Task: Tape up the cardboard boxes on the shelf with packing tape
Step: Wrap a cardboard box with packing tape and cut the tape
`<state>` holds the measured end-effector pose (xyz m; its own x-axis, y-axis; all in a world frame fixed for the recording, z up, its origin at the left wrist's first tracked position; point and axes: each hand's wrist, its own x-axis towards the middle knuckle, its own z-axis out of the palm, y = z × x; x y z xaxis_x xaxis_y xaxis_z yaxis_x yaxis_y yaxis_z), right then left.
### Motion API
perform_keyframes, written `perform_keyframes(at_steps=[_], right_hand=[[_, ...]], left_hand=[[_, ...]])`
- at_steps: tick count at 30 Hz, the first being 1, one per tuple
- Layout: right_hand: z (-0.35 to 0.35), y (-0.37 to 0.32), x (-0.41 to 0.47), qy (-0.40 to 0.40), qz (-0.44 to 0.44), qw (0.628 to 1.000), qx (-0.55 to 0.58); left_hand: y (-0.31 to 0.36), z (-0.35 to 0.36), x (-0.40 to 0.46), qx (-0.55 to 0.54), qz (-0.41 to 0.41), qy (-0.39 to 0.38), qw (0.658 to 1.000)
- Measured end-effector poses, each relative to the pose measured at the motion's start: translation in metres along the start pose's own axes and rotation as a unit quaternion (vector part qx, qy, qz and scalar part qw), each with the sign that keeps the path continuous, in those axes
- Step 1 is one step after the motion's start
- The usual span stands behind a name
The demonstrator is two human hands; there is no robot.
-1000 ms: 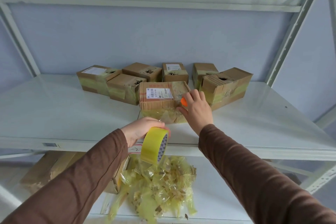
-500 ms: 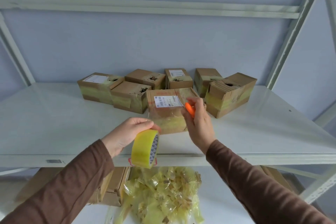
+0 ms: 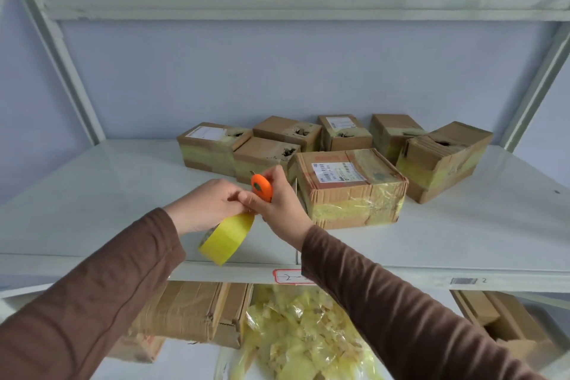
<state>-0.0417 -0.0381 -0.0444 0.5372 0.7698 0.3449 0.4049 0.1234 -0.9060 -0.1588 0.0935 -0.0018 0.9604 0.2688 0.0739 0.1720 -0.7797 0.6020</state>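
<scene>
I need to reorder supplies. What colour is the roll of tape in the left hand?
Yellow: the tape roll shows best in the head view, its only view.

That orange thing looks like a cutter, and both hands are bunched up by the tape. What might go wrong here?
The right hand grips the orange cutter right against the left hand, so a slip might nick a finger. The yellow tape roll hangs near the shelf's front edge; if dropped, it would likely fall to the level below. The loose tape end could also stick back onto the roll.
</scene>
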Motion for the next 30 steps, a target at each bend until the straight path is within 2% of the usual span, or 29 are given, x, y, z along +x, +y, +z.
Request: perform_keyframes(at_steps=[3,6,8,10,13,16,19,21,24,26,30], right_hand=[[0.012,0.012,0.005,0.015,0.018,0.999,0.048],[0.027,0.022,0.01,0.051,0.035,0.994,0.091],[0.037,0.03,0.013,0.086,0.064,0.991,0.076],[0.044,0.041,0.015,0.097,0.108,0.985,0.09],[0.045,0.051,0.011,0.074,0.164,0.981,0.072],[0.038,0.049,0.012,0.027,0.169,0.982,-0.078],[0.03,0.038,0.007,-0.044,0.103,0.954,-0.278],[0.02,0.024,-0.009,-0.051,0.008,0.939,-0.34],[-0.014,0.007,-0.03,0.022,-0.138,0.934,-0.33],[-0.049,0.0,-0.035,0.071,-0.194,0.922,-0.328],[-0.138,0.001,-0.043,0.137,-0.206,0.896,-0.369]], left_hand=[[-0.014,-0.009,0.006,0.129,-0.036,0.016,0.991],[-0.023,-0.009,0.014,0.301,-0.019,0.051,0.952],[-0.033,-0.007,0.019,0.367,-0.009,0.029,0.93],[-0.05,-0.002,0.022,0.341,-0.03,0.002,0.94],[-0.064,0.005,0.018,0.163,-0.097,0.016,0.982],[-0.07,0.017,0.015,0.147,-0.097,0.016,0.984],[-0.066,0.025,0.014,0.157,-0.104,0.029,0.982],[-0.059,0.03,0.016,0.153,-0.09,0.056,0.983],[-0.027,0.037,0.026,0.111,-0.013,0.145,0.983],[0.0,0.048,0.039,0.104,0.058,0.192,0.974],[0.054,0.076,0.07,0.105,0.106,0.144,0.978]])
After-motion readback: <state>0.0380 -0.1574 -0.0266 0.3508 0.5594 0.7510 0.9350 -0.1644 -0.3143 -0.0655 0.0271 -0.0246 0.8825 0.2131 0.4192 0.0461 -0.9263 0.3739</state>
